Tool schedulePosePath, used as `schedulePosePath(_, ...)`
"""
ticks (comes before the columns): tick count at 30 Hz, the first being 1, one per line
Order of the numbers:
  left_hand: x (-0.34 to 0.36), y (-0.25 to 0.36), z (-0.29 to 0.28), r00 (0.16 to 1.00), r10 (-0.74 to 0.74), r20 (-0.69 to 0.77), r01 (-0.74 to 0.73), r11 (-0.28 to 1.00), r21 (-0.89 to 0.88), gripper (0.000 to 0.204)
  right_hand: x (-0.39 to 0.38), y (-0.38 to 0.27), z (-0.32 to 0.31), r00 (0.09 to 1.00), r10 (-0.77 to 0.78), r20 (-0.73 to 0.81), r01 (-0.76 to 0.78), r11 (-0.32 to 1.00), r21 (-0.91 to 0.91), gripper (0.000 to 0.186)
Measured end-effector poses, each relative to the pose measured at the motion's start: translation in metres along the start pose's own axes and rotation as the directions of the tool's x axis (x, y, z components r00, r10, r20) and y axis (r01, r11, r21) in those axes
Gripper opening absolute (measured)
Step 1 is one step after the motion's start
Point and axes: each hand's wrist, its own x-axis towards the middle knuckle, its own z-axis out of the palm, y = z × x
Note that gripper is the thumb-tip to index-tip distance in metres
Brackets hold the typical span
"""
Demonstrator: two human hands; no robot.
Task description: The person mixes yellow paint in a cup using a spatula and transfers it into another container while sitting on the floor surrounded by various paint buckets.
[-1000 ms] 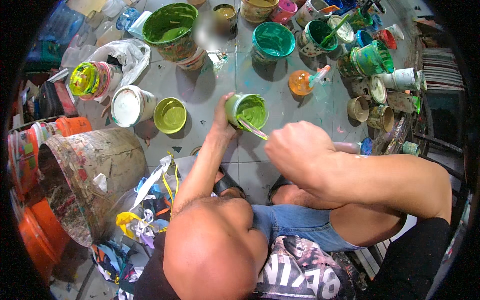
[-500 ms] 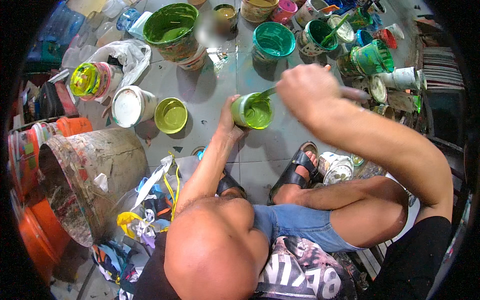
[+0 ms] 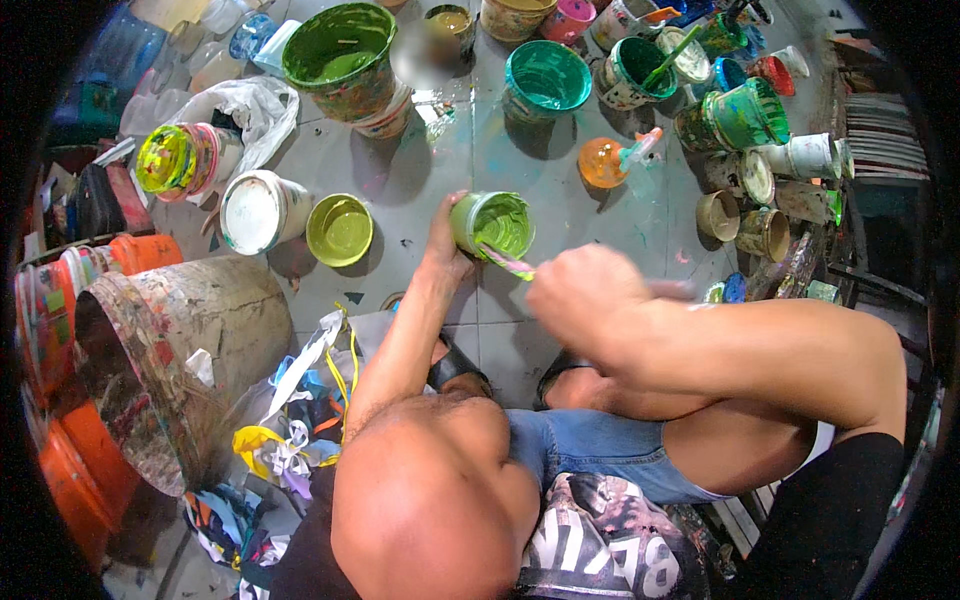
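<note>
My left hand is wrapped round the side of a small tub of light green paint, which leans a little to the right. Thick paint coats the tub's inner wall. In my closed right hand, slightly blurred, is a flat, paint-smeared stirring stick. Its tip rests at the near rim of the tub, and its other end sticks out to the right behind my fist. To the left stands an open tub of olive-green paint, beside a white lidded bucket.
A green paint bucket and a teal one stand ahead. An orange spray bottle is at the right, near several paint pots. A large dirty bucket lies on its side at left, by fabric scraps.
My right hand has swung toward me and slightly left, drawing the stick from the tub's far rim to its near rim. The tub has shifted slightly left. The orange spray bottle has come into sight.
</note>
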Motion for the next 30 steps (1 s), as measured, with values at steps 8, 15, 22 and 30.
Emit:
schedulePosePath(8,0.012,-0.006,0.007,0.997,0.047,0.067,-0.050,0.997,0.052,0.036,0.011,0.008,-0.007,1.000,0.014,0.005,-0.014,0.997,0.082,0.013)
schedulePosePath(15,0.004,-0.009,0.019,0.999,-0.046,0.022,0.045,0.998,0.049,0.048,0.007,0.070,-0.025,0.973,0.171,-0.156,-0.198,0.963,-0.182,0.012)
schedulePosePath(22,0.030,-0.003,-0.001,0.993,0.086,0.083,-0.086,0.996,0.003,0.031,-0.006,0.017,-0.020,0.972,-0.062,0.227,0.025,0.987,0.160,0.016)
schedulePosePath(30,0.007,-0.002,0.008,0.995,0.085,-0.051,-0.086,0.996,-0.010,0.028,0.014,0.045,-0.003,0.976,0.220,0.004,-0.219,0.976,-0.013,0.014)
